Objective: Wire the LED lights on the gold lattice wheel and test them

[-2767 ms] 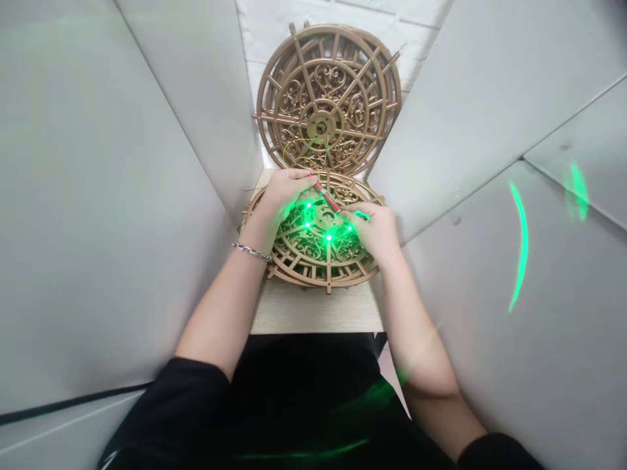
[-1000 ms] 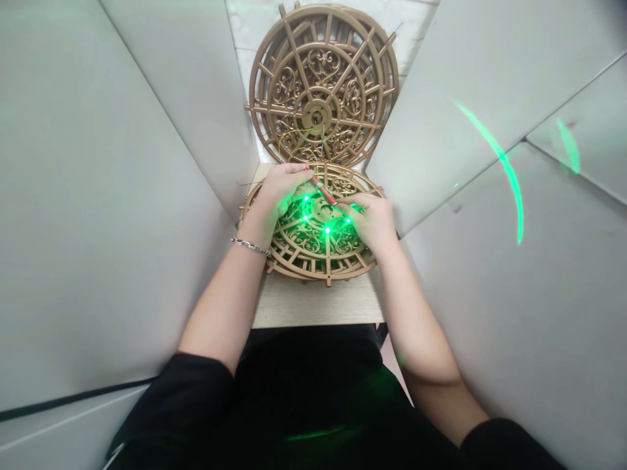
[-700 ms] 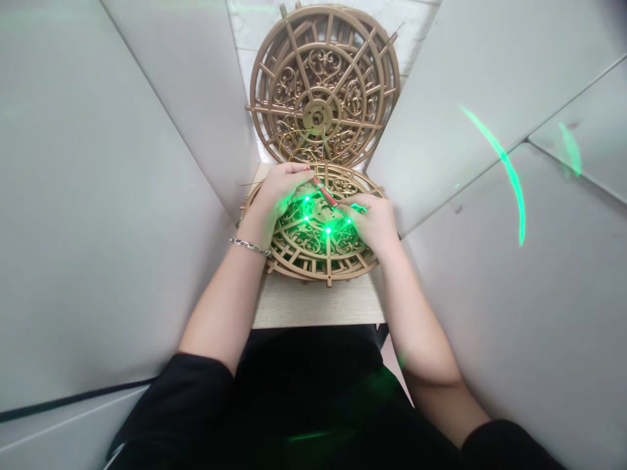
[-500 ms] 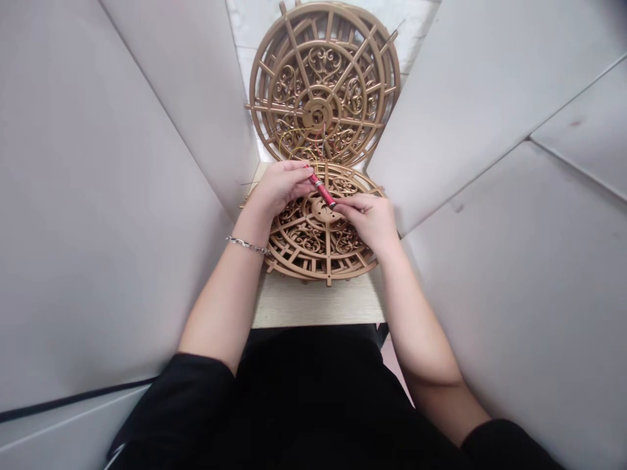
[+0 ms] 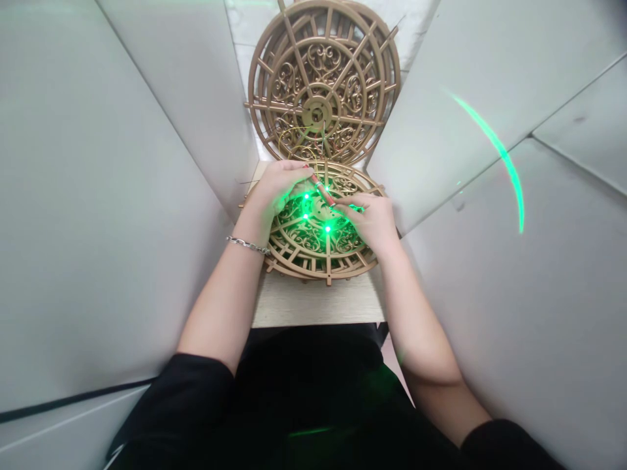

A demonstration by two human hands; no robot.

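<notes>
My left hand [image 5: 287, 186] pinches the upper end of a slim red stick with a silver band in its middle, which looks like red batteries [image 5: 323, 191] set end to end. At the lower end, my right hand [image 5: 368, 217] closes thumb and fingers on it. The stick slants over the hub of a gold round lattice frame [image 5: 327, 264] with scrollwork, which lies flat on top of others. Bright green lights [image 5: 328, 229] shine around its hub. Thin yellow wires [image 5: 294, 130] run near my left hand; where they end at my fingers is hidden.
More gold round frames [image 5: 323, 32] lean upright against the back wall. The flat frames lie on a pale wooden board [image 5: 318, 303]. Grey panels [image 5: 161, 163] stand close on the left, and others [image 5: 490, 261] on the right, where a green arc of light [image 5: 509, 160] falls.
The green lights have come on around the hub, and a green arc now shows on the right panels. Both hands hold nearly the same position.
</notes>
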